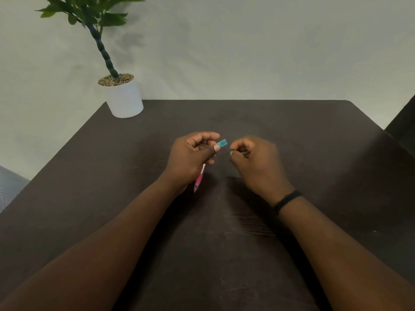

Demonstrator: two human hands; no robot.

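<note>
Left hand curled round pink pen and pinching teal tab, right hand pinching tiny green bit: could drop either onto dark table through a slack pinch.

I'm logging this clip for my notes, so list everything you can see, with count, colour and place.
pen: one, pink and white, held in the left hand, tip pointing toward the person
teal piece: one, teal, sticking out beyond the left thumb
small green bit: one, green, pinched in the right fingertips, too small to identify
potted plant: one, green leaves in a white pot, far left corner of the table
table: one, dark brown, fills the foreground
grey object: one, grey, left edge beside the table, unclear what it is
wristband: one, black, on the right wrist
left hand: one, above the table centre, grips the pen
right hand: one, beside the left hand, pinches the small green bit
</note>
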